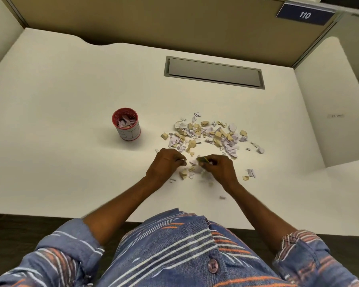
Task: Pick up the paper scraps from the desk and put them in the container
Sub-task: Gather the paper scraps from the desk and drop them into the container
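A wide scatter of white and tan paper scraps (pixel 207 135) lies on the white desk (pixel 71 100), right of centre. A small red-rimmed container (pixel 126 123) with a white label stands upright to the left of the pile and holds several scraps. My left hand (pixel 166 164) and my right hand (pixel 218 166) rest side by side at the near edge of the pile. Both have curled fingers that pinch scraps, with a small clump of scraps (pixel 192 169) on the desk between them.
A grey rectangular cable hatch (pixel 215 72) is set into the desk behind the pile. Tan partition walls close off the back and sides. A few stray scraps (pixel 250 174) lie right of my right hand. The desk's front edge runs just above my striped shirt.
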Motion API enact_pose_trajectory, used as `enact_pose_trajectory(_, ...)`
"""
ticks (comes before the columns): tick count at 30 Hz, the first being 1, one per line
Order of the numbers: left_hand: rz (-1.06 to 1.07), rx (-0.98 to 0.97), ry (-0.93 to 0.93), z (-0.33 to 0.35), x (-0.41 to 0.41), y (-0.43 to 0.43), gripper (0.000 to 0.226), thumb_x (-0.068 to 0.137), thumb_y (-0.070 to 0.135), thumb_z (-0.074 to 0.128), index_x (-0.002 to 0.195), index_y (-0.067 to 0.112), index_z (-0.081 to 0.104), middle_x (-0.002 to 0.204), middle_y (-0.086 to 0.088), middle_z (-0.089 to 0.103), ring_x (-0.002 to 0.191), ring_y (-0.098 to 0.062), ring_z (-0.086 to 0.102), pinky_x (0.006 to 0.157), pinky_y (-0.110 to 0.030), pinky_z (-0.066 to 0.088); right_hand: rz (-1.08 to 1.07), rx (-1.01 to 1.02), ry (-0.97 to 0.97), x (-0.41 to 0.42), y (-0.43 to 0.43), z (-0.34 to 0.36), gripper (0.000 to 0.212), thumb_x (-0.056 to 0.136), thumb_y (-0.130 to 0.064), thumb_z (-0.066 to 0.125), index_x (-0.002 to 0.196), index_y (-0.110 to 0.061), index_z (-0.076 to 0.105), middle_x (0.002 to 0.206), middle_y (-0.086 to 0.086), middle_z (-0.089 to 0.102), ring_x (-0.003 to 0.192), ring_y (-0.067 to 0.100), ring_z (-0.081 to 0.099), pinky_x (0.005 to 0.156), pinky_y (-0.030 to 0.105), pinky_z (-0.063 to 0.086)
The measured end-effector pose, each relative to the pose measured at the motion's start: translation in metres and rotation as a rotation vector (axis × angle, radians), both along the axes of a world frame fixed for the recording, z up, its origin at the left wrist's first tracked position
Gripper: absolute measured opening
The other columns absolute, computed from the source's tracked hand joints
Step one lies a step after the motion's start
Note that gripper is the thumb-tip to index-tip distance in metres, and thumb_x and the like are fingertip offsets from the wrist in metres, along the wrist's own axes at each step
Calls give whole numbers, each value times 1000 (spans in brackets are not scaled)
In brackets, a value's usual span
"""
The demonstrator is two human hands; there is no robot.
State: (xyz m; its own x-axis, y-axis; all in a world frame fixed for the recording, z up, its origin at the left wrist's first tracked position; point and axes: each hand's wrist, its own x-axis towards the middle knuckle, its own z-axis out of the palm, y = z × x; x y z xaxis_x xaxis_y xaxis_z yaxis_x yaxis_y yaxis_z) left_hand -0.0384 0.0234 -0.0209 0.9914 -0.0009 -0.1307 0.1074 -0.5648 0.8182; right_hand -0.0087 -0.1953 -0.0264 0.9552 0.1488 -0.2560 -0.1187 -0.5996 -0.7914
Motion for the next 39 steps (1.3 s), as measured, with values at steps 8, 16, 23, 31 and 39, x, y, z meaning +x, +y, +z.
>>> enact_pose_trajectory(8, 322, -274, -125, 59, 19, 72, 14, 83, 4, 72, 96, 5, 76, 85, 0, 76, 73, -5, 71, 68, -20, 56, -259, 535, 476, 25, 38, 22, 18, 84, -7, 77, 102, -10, 74, 100, 9, 75, 88, 18, 68, 75, 21, 58)
enact_pose_trajectory(16, 340, 158, -144, 76, 45, 154, 21, 84, 8, 67, 101, 15, 78, 101, 1, 73, 91, -6, 62, 80, -17, 46, -145, 621, 492, 53, 120, 52, 22, 86, -6, 75, 108, -3, 72, 97, 11, 74, 85, 19, 69, 94, 35, 55)
enact_pose_trajectory(23, 295, 179, -102, 67, 54, 175, 39, 87, 0, 57, 121, 15, 69, 121, -5, 69, 114, -18, 63, 94, -19, 44, -90, 642, 424, 75, 200, 84, 27, 85, -5, 77, 110, 1, 71, 102, 14, 73, 87, 20, 69, 74, 23, 60)
enact_pose_trajectory(31, 297, -38, -65, 72, 55, 191, 56, 82, 2, 67, 133, 24, 58, 116, 0, 67, 102, -11, 65, 81, -24, 54, -12, 428, 220, 88, 256, 74, 29, 81, -10, 81, 108, -4, 75, 97, 13, 77, 91, 30, 74, 85, 42, 62)
enact_pose_trajectory(39, 285, 54, -141, 63, 54, 204, 47, 83, -4, 56, 123, 19, 66, 121, 2, 67, 101, -10, 65, 86, -28, 57, 134, 185, 8, 80, 277, 72, 28, 78, -14, 80, 106, -13, 76, 101, 3, 76, 96, 19, 71, 90, 39, 60)
